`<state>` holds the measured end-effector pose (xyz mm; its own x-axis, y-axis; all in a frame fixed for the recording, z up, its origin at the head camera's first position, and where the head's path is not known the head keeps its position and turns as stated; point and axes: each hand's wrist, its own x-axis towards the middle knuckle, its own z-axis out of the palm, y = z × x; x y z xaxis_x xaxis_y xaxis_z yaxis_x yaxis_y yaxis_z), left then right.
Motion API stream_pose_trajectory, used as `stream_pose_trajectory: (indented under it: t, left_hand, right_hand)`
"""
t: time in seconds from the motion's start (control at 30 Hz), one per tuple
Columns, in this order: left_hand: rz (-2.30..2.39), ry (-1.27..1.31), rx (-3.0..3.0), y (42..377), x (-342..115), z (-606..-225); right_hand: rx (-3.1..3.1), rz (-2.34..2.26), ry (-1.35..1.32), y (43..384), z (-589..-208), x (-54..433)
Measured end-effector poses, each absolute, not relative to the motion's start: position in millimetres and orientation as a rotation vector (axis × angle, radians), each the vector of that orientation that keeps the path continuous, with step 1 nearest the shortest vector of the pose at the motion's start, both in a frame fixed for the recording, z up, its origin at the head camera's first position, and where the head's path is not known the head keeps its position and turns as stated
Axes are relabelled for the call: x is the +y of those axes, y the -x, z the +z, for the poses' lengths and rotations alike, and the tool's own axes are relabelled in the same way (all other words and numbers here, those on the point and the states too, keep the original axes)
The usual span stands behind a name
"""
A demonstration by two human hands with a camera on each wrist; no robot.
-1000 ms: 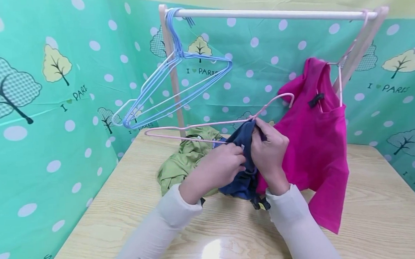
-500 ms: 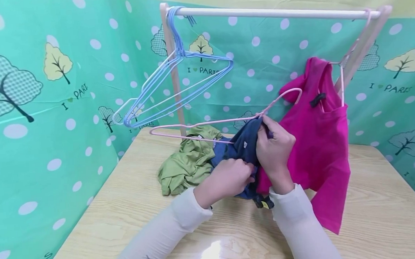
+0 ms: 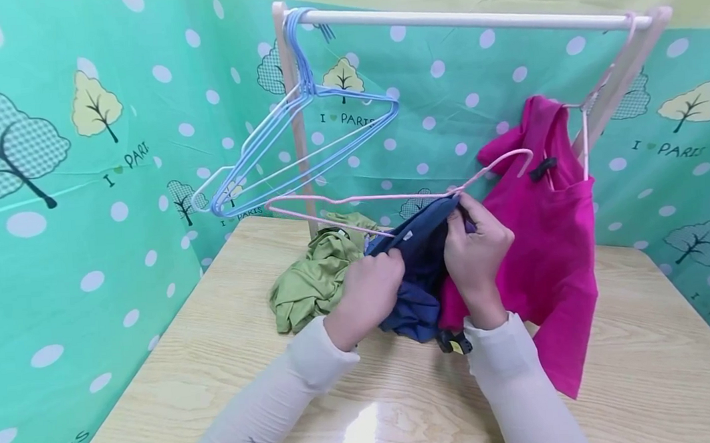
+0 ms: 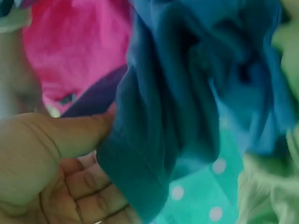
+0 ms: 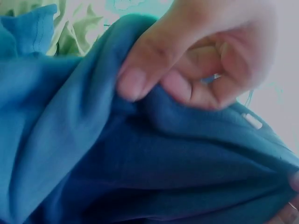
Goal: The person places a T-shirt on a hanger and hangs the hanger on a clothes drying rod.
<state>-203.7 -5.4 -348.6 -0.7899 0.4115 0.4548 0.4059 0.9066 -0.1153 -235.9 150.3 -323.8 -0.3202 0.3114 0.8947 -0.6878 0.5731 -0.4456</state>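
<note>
In the head view a pink wire hanger [image 3: 354, 199] is partly inside a dark blue shirt [image 3: 417, 258], its left end sticking out past the cloth. My right hand [image 3: 479, 248] pinches the shirt's edge just below the hanger's hook; the right wrist view shows thumb and fingertip on the fabric. Lower and to the left, my left hand [image 3: 370, 287] grips the same edge, which runs taut between both hands. A small white label [image 3: 408, 235] shows on it. In the left wrist view the thumb lies over the shirt's hem [image 4: 135, 182], fingers behind.
Behind stands a rack with a white rail [image 3: 471, 19]. Blue hangers [image 3: 306, 103] hang at its left end, and a magenta top [image 3: 549, 251] on a pink hanger at its right. A crumpled green garment [image 3: 316, 284] lies on the wooden table [image 3: 188, 377].
My right hand has shifted right and slightly up, with the pink hanger and shirt edge. My left hand first dipped to the right, then came back left and up, stretching the edge.
</note>
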Motion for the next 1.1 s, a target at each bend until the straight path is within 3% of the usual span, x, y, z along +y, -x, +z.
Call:
stream_pose_trajectory:
  t: [0.4, 0.67, 1.1]
  left_hand:
    - [-0.140, 0.634, -2.866, 210.9, -43.4, -308.4]
    - [-0.527, 0.853, -2.771, 206.0, -27.1, -318.6]
    - [-0.477, 1.078, -2.884, 204.3, -22.6, -325.4]
  right_hand:
    - [-1.606, 1.106, -0.247, 235.7, -321.7, 155.2]
    - [-1.659, 1.058, -0.286, 234.8, -323.9, 147.4]
    - [-1.636, 1.044, -0.276, 236.1, -323.9, 152.5]
